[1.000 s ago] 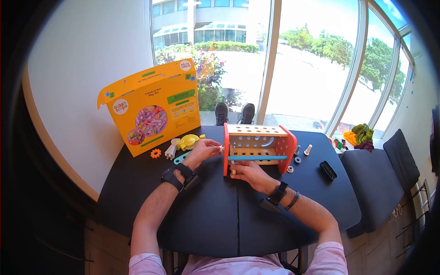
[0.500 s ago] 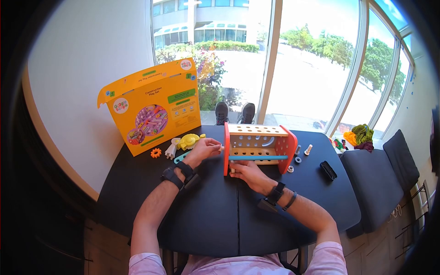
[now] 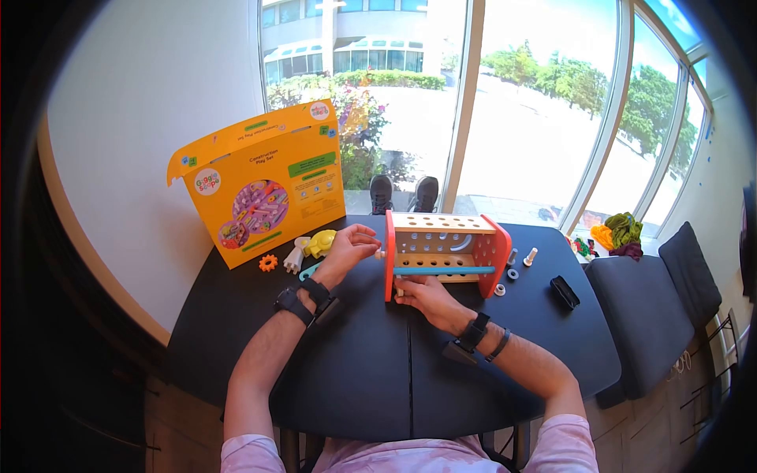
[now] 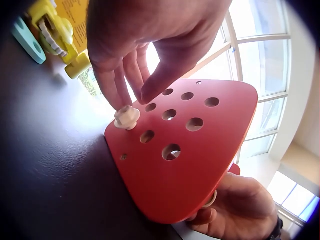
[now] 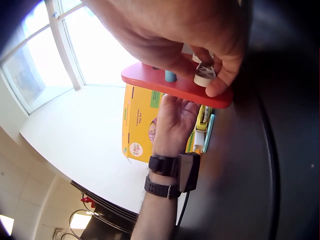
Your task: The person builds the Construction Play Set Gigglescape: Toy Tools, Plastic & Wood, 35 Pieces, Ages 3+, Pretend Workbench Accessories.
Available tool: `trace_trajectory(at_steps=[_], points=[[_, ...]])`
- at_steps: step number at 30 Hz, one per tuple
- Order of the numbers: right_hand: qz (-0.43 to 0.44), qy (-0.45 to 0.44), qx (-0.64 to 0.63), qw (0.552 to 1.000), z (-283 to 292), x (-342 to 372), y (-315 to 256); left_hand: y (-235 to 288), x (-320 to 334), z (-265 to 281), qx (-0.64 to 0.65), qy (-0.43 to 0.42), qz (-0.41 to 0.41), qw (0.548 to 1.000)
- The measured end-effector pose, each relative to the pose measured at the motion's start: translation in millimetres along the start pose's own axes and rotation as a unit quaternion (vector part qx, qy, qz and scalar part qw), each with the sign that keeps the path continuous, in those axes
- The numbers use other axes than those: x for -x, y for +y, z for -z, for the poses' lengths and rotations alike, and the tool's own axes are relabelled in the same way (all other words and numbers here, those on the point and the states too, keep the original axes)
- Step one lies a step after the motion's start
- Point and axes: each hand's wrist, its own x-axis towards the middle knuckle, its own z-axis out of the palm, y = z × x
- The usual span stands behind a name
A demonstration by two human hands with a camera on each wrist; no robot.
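A toy bench with red end panels [image 3: 389, 276], wooden perforated planks and a blue rod [image 3: 453, 271] stands on the table. A white bolt head [image 4: 127, 117] sticks out of the left panel's outer face. Over it is my left hand [image 3: 347, 251], fingers extended; a fingertip is at or just above the head, contact unclear. My right hand [image 3: 434, 301] is at the inner side of that panel. In the right wrist view its thumb and fingers pinch a white round piece [image 5: 204, 80], partly covered by the fingers.
An open yellow box [image 3: 268, 189] stands at the table's back left. Before it lie an orange gear [image 3: 268, 263], a yellow toy piece [image 3: 320, 243] and a teal strip [image 3: 308, 273]. Right of the bench are a bolt [image 3: 531, 257], grey nut [image 3: 513, 274] and black case [image 3: 564, 293].
My left hand has lifted slightly off the bolt head and its fingers have straightened. The right hand and the bench have barely moved.
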Motion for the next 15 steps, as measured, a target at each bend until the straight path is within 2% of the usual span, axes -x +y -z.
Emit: trace_trajectory(at_steps=[2, 5, 8, 11, 15], points=[[-0.002, -0.005, -0.002, 1.000, -1.0, 2.0, -1.8, -7.4, -2.2, 3.0, -0.012, 0.000, -0.027, 1.000], [-0.007, -0.005, -0.004, 1.000, -2.5, 4.1, -3.9, -16.7, -5.1, 4.9, -0.055, 0.010, -0.009, 0.998], [-0.004, -0.012, -0.011, 1.000, -2.7, 7.3, -5.3, -18.9, -5.1, 6.4, -0.072, 0.028, 0.062, 0.995], [-0.001, -0.007, -0.005, 1.000, -3.0, 10.0, -5.9, -14.9, -3.0, 8.8, -0.014, -0.002, 0.156, 0.988], [0.009, 0.024, -0.018, 0.999, -7.9, 13.0, -6.2, -6.2, 3.8, 6.3, -0.050, -0.023, 0.139, 0.989]])
